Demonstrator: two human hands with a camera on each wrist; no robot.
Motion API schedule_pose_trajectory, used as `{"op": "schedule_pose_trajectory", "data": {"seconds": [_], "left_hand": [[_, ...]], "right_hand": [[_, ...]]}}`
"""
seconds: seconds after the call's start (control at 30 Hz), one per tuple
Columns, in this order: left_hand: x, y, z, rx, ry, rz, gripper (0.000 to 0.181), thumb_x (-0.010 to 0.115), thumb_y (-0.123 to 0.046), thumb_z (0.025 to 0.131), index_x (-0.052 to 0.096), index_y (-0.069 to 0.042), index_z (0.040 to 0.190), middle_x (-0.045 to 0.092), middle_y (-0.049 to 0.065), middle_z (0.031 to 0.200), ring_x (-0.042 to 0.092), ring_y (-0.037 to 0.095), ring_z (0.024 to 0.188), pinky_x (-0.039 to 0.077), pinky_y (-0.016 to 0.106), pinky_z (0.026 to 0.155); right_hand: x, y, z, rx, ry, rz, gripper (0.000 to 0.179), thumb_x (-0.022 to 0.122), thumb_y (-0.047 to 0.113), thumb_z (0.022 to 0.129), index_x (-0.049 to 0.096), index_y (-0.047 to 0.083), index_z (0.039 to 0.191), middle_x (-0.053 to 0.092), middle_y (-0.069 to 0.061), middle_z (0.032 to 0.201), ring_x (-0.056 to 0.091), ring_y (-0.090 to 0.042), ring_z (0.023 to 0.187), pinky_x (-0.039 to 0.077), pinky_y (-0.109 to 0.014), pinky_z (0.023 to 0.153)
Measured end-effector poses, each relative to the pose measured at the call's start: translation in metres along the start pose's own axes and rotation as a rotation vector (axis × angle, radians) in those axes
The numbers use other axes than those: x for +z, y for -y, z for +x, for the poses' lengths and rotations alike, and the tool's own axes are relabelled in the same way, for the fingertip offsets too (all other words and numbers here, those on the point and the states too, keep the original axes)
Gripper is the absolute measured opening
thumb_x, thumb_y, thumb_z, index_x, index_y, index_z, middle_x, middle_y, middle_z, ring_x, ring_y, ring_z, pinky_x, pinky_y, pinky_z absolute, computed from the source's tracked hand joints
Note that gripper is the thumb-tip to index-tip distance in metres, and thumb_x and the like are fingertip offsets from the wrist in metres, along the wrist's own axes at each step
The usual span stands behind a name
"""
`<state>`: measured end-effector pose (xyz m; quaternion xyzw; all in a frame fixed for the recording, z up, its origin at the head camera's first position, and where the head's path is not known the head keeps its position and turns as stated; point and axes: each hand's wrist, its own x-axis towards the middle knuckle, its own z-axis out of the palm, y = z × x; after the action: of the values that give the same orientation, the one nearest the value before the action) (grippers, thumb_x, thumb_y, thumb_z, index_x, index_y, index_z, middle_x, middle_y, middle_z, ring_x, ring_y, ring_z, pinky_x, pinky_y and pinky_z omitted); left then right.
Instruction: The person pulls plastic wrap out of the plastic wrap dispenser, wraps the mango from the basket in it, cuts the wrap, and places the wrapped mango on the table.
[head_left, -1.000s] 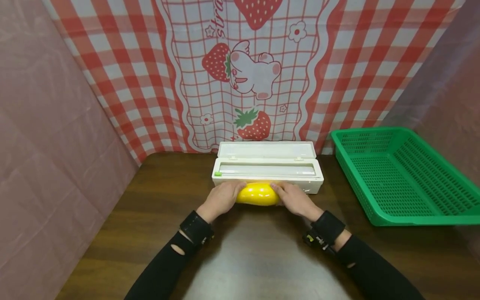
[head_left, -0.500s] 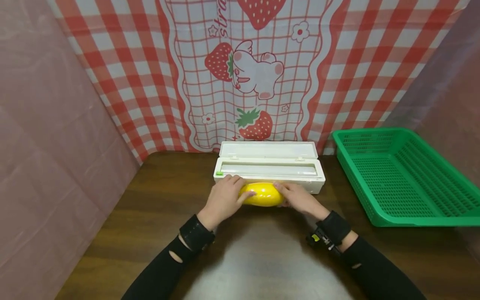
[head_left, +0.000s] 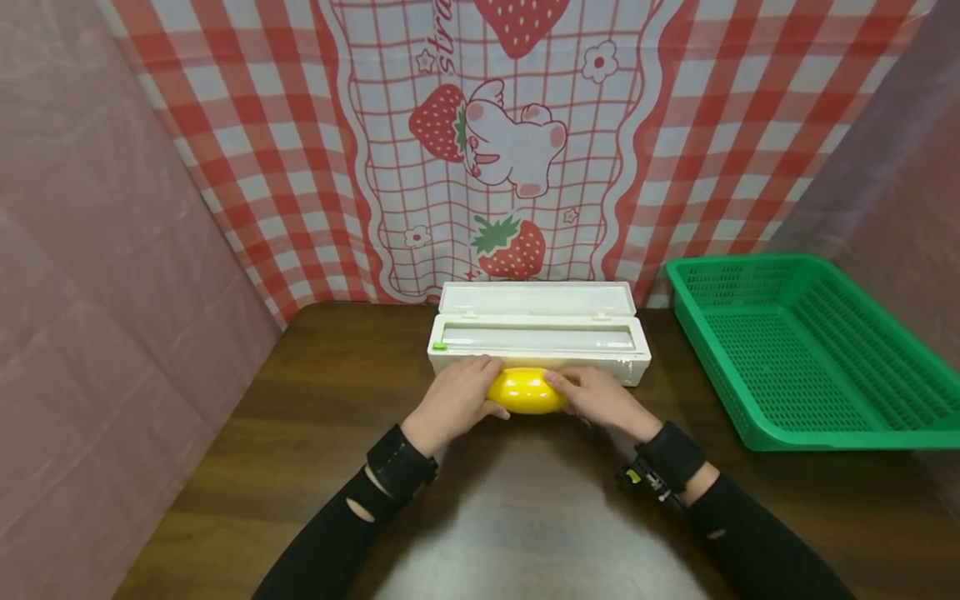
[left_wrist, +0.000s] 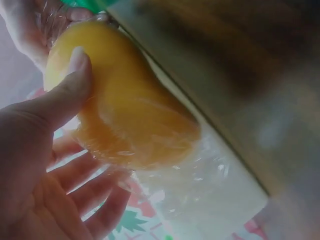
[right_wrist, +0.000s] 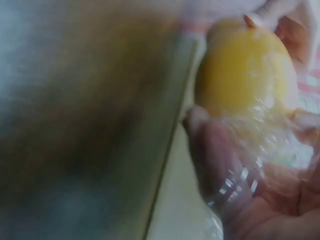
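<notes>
A glossy yellow oblong fruit [head_left: 527, 392] has clear cling film [left_wrist: 137, 150] around it, bunched and wrinkled at its ends. My left hand [head_left: 457, 396] holds the left end. In the left wrist view its thumb [left_wrist: 70, 92] lies on the fruit, with the fingers behind the film. My right hand [head_left: 600, 398] grips the right end, thumb on top. Film gathers over its fingers [right_wrist: 220, 155] in the right wrist view. Right behind the fruit stands a white cling film dispenser [head_left: 630, 371], its lid [head_left: 536, 298] raised and a green slider [head_left: 440, 346] at its left.
To the right sits a green plastic basket [head_left: 720, 375] with slotted walls. A brown wooden table [head_left: 300, 433] lies under everything. Red-and-white checked cloth [head_left: 277, 167] hangs behind, and pinkish fabric [head_left: 112, 292] covers the left side.
My left hand has shifted its hold: the thumb went from the top over the front to the fruit's lower side. The right hand has moved slightly right and keeps its grip.
</notes>
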<state>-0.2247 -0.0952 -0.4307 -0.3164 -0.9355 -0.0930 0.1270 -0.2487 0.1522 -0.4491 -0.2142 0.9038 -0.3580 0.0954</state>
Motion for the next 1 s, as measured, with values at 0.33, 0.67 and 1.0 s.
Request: {"op": "schedule_pose_trajectory", "data": {"seconds": [0.33,0.67,1.0], "left_hand": [[0.010,-0.002,-0.004,-0.008,-0.002,0.059,0.054,0.072,-0.051,0.068,0.048,-0.016,0.102,0.052,-0.002,0.097,0.045,0.014,0.085,0.041,0.028,0.078],[0.001,-0.004,0.001,-0.087,0.041,0.016,0.053,0.069,-0.050,0.073,0.051,-0.015,0.108,0.055,-0.002,0.095,0.046,0.014,0.080,0.042,0.028,0.074],[-0.013,0.007,0.002,-0.081,0.075,-0.087,0.060,0.054,-0.057,0.080,0.055,-0.015,0.123,0.044,-0.001,0.104,0.047,0.012,0.075,0.042,0.020,0.063]], "right_hand": [[-0.013,-0.005,-0.006,-0.041,0.026,0.046,0.040,0.051,0.047,0.090,0.066,0.011,0.101,0.057,-0.003,0.069,0.052,-0.016,0.060,0.044,-0.031,0.056],[-0.011,0.000,-0.013,-0.391,-0.405,-0.358,0.041,0.071,0.032,0.078,0.062,0.009,0.112,0.061,-0.003,0.105,0.056,-0.017,0.091,0.047,-0.034,0.076],[0.000,0.010,-0.009,-0.696,-0.287,-0.674,0.081,0.079,0.026,0.067,0.041,0.021,0.138,0.039,-0.012,0.135,0.036,-0.027,0.120,0.035,-0.043,0.097]]}}
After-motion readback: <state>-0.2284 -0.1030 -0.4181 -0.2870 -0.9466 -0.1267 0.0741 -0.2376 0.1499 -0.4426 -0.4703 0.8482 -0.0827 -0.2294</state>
